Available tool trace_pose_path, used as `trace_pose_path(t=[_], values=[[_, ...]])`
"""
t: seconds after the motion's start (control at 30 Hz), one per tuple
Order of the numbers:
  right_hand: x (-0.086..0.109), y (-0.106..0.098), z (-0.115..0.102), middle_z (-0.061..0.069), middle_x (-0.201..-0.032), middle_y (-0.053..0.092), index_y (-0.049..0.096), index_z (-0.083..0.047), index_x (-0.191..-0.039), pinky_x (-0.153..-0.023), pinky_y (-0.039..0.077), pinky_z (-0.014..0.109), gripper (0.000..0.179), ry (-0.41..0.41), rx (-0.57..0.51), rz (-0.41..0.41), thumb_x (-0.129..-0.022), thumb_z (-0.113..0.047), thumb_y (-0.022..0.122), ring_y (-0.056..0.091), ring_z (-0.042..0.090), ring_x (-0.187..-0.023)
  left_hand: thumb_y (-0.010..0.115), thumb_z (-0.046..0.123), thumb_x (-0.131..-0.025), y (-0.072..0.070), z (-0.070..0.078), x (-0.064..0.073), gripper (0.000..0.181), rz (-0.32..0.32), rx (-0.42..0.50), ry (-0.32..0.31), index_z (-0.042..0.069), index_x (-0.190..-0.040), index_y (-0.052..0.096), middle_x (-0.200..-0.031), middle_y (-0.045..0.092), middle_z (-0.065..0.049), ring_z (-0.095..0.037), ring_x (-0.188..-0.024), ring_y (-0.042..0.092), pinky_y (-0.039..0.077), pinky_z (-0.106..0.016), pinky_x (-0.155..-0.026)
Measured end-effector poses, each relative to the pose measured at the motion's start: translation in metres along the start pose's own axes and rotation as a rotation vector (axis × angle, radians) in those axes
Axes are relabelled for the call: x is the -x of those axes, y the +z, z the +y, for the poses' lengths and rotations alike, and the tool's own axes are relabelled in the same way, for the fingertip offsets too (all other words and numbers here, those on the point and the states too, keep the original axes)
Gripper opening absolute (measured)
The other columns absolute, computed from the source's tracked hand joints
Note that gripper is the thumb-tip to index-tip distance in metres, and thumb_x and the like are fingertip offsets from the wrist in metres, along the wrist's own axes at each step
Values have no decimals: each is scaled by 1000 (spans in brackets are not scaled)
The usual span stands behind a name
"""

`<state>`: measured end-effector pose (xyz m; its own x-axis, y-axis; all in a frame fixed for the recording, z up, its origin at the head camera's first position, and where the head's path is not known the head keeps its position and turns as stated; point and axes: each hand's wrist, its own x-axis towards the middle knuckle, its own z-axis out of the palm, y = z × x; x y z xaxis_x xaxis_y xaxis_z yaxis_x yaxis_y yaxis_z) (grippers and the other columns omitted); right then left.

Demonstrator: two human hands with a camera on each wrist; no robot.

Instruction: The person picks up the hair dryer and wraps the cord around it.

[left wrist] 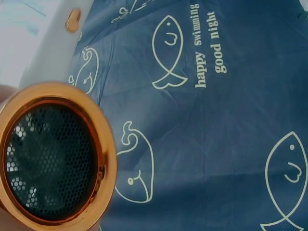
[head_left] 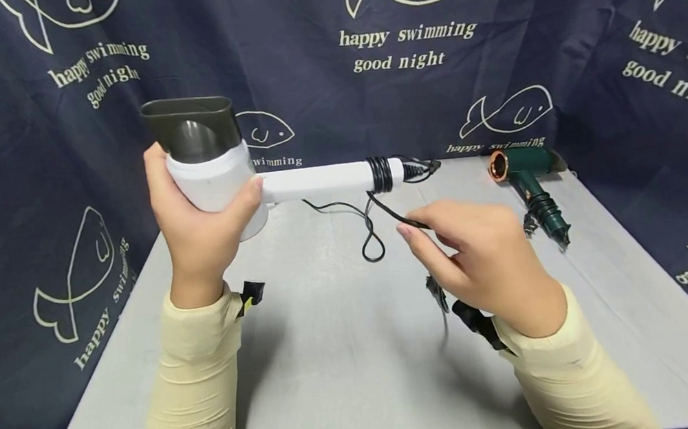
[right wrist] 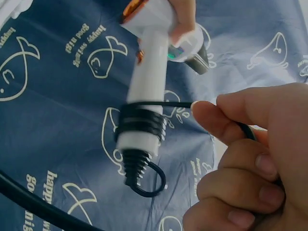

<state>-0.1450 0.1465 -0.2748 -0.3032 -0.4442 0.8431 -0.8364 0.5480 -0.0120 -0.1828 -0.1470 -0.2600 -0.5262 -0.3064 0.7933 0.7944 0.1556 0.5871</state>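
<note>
My left hand (head_left: pixel 197 215) grips the head of a white hair dryer (head_left: pixel 322 182) that has a dark flat nozzle (head_left: pixel 195 128) pointing up. The dryer is held above the table, its handle pointing right. In the left wrist view its copper-rimmed mesh end (left wrist: pixel 53 159) fills the lower left. Several turns of black cord (head_left: pixel 380 174) wrap the handle near its end. From these a length of cord (right wrist: pixel 173 104) runs taut to my right hand (head_left: pixel 478 250), which pinches it between thumb and forefinger; the other fingers are curled in the right wrist view.
A dark green hair dryer (head_left: pixel 528 162) with its cord wound round the handle lies at the back right of the light grey table (head_left: pixel 334 367). A loop of thin black cord (head_left: pixel 374 256) shows behind the white dryer. Dark blue printed curtains (head_left: pixel 299 11) surround the table.
</note>
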Motion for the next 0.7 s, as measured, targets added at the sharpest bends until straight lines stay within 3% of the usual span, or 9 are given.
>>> trace_pose_path(t=[0.27,0.57,0.7], values=[[-3,-7,3,-7,-63,51,79,-8,-93,-51,27,20,30,37,-1,93,-102,-32,64,34,4,-54,84,1,-66,-2,-3,6,71,-178,-155,-120,8,-131,56,-113,66,-3,-21,-93,64,52,-31,-77],[-5,-9,7,-5,-61,41,78,-10,-87,-59,25,21,35,96,-11,142,-99,-42,69,33,7,-58,83,-2,-64,-4,5,7,73,-299,-98,-54,3,-131,55,-110,72,-6,-21,-89,66,53,-31,-80],[-5,-10,11,-4,-62,42,78,-9,-88,-63,26,19,25,128,-66,124,-92,-34,78,35,5,-62,84,2,-64,-6,1,7,73,-329,-88,-22,4,-131,56,-108,73,-4,-22,-87,66,53,-32,-78]])
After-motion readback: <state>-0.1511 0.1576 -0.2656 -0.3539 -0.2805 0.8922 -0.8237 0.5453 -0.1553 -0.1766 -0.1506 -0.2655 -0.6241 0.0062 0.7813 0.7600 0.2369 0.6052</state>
